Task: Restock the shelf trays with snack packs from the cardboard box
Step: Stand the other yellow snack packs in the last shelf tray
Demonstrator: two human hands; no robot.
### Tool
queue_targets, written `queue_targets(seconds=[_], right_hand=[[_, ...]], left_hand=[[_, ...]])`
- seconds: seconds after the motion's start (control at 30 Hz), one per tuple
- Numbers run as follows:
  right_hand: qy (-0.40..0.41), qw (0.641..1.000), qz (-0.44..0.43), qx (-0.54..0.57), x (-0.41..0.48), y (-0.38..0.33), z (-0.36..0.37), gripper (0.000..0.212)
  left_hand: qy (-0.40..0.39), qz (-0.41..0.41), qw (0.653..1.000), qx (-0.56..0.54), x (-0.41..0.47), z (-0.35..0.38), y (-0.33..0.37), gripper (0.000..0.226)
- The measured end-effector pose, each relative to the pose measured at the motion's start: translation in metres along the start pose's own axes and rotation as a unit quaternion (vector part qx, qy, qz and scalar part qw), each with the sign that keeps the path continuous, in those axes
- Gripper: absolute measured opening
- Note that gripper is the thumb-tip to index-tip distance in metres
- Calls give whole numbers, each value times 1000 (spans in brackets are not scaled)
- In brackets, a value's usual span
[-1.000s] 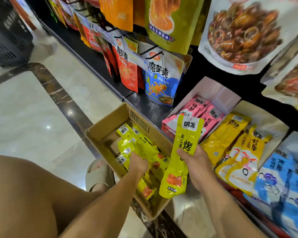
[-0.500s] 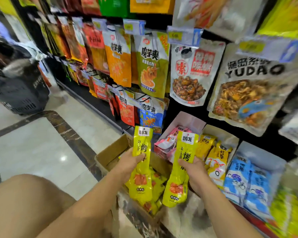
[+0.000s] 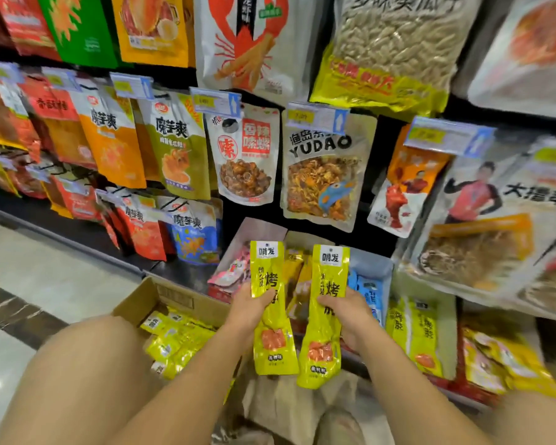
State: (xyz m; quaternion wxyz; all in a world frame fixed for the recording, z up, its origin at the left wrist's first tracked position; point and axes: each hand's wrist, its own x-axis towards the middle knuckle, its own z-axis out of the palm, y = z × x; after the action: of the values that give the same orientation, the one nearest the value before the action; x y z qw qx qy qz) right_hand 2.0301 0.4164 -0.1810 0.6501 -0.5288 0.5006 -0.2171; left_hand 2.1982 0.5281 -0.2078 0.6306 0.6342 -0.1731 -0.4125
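two yellow snack packs held up side by side before the shelf trays

both bare forearms reach forward from the bottom of the view, close together. the left hand [image 3: 249,311] has its fingers curled round the middle of a first yellow pack [image 3: 270,271], thumb across the front, the pack upright with its white label on top. just beside it the right hand [image 3: 350,313] grips a second yellow pack [image 3: 329,274] the same way, fingers wrapped behind and thumb on the front edge, the pack slightly tilted and hanging a little lower. lower left, on the floor, the open cardboard box [image 3: 148,300] holds more loose yellow packs [image 3: 177,342]. beyond the hands stand the shelf trays [image 3: 264,228] with pink, yellow and blue packs; one to the right holds matching yellow packs [image 3: 421,335]. above hang large snack bags [image 3: 321,175].
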Motion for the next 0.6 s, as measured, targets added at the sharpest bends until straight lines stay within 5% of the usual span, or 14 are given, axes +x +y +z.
queue_targets(seconds=[0.33,0.5,0.6], right_hand=[[147,988,38,30,-35,23,-91,20],[180,981,56,37,-41,52,-138,49],[220,974,47,41,-50,57,-168,17]], left_hand=[[-107,-49,992,45,0,96,-43,20],[-120,-92,987,57,-5,152,-66,12],[-136,-109,982,71,-4,181,-72,17]])
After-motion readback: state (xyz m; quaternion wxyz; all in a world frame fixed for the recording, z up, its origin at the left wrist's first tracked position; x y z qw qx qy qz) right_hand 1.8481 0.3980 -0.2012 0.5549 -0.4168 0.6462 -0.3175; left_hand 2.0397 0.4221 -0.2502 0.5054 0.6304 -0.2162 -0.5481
